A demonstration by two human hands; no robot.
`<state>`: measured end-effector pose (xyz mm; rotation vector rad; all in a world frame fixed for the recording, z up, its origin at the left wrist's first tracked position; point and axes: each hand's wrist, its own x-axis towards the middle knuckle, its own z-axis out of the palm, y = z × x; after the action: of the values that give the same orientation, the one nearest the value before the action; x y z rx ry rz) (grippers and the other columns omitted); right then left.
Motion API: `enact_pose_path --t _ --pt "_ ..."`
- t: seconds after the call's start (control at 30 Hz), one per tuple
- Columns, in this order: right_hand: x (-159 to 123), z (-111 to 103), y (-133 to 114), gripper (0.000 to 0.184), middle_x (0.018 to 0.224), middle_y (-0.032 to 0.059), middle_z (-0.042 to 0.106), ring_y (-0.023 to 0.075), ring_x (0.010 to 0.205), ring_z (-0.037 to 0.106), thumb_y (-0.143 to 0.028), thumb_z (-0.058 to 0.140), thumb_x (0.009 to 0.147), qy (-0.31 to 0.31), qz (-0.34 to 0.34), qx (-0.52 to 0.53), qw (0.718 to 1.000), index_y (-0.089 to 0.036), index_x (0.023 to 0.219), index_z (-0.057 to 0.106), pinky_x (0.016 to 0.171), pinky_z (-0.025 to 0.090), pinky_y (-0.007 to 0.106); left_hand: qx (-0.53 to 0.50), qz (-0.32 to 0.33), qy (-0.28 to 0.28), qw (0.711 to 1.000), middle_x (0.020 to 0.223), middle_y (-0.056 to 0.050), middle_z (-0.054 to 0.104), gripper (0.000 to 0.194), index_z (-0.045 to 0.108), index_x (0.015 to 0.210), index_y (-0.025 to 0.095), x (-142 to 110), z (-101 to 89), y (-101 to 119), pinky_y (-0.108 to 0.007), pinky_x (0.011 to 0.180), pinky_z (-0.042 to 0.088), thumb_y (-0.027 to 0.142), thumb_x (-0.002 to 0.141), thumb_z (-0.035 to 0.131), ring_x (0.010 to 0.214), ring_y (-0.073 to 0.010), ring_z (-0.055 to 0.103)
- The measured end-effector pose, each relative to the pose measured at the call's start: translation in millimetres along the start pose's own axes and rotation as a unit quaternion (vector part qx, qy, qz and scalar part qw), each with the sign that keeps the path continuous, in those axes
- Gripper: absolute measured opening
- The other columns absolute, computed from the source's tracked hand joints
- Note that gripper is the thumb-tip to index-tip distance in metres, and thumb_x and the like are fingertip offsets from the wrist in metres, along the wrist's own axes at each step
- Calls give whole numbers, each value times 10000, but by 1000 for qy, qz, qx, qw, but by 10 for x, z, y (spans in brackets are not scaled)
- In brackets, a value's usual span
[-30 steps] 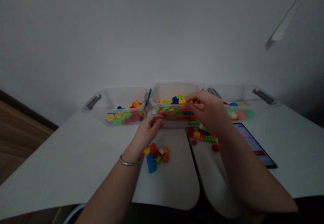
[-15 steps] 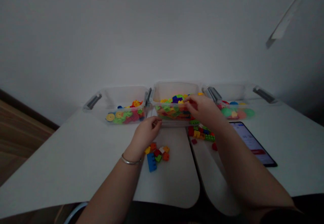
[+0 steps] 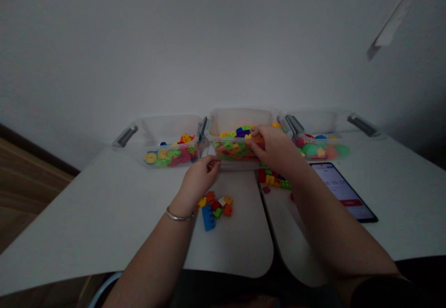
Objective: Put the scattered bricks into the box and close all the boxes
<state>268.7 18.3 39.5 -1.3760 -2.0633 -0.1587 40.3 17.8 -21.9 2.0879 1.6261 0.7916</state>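
Three bins in a row ahead of me, my hands at the middle one.

The left bin (image 3: 170,152), middle bin (image 3: 240,129) and right bin (image 3: 315,124) stand side by side along the far edge of two tabletops (image 3: 104,206), with a wall (image 3: 223,43) behind them. Toy pieces (image 3: 237,143) lie inside all three. My right hand (image 3: 275,147) is over the front of the middle bin, and my left hand (image 3: 200,178) is just before it. Beneath my left hand, a pile of bricks (image 3: 214,209) lies on the left tabletop. A second pile (image 3: 272,179) lies on the right tabletop, with a phone (image 3: 341,191) to its right. A wooden floor (image 3: 28,192) lies left of the tabletops.
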Motion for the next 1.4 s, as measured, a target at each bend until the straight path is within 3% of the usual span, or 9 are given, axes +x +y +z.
enact_pose_path --t 0.17,0.23,0.3,0.4,0.53,0.8,1.13,1.4 --pt "-26 -105 -114 177 1100 137 687 280 1060 579 -235 546 889 57 -74 37 995 -145 1013 634 944 408 412 -13 -10 8 1000 860 -46 706 269 646 1055 190 5 -5 9 -281 660 459 338 883 501 736 -181 643" --pt "-56 -157 -219 145 1069 116 697 253 1044 590 -211 536 901 51 -113 69 990 -156 981 644 947 413 394 -14 -18 16 1000 866 -48 703 292 631 1102 189 2 -15 28 -282 661 459 333 887 498 730 -183 640" --pt "-96 -178 -325 133 1020 94 704 224 1006 607 -206 535 913 4 -153 107 982 -165 955 654 928 433 366 -9 -21 23 999 881 -55 702 306 619 1130 187 2 -26 41 -288 674 460 325 891 489 743 -190 641" --pt "-155 -132 -440 135 1041 80 699 198 988 626 -196 562 905 -121 -206 141 961 -169 982 670 891 464 332 -7 -22 28 999 919 -68 708 312 611 1142 182 9 -30 29 -299 709 470 321 903 467 796 -204 652" --pt "-205 4 -498 198 1098 73 704 216 996 655 -136 581 865 -264 -223 139 928 -181 1021 695 880 492 351 -14 -11 39 999 1024 -82 709 300 609 1138 190 25 -19 -4 -305 774 486 295 911 444 897 -210 664" --pt "-226 123 -586 290 1070 73 729 219 961 673 -97 556 839 -387 -217 91 892 -204 1055 719 815 513 318 -3 -29 28 999 939 -75 720 293 623 1129 186 34 -27 32 -288 707 488 244 889 463 822 -201 673" --pt "-223 221 -596 240 1064 92 724 227 957 673 -120 560 843 -441 -171 72 878 -164 1024 710 790 504 302 -1 -25 14 1000 882 -66 703 303 637 1124 176 36 -6 31 -291 691 474 233 874 475 786 -200 656" --pt "-253 344 -486 214 991 81 738 211 837 688 -127 515 857 -399 -148 58 903 -170 964 695 677 487 285 9 -15 3 1000 860 -57 711 296 655 1102 185 27 4 46 -281 672 471 228 867 480 770 -195 662"
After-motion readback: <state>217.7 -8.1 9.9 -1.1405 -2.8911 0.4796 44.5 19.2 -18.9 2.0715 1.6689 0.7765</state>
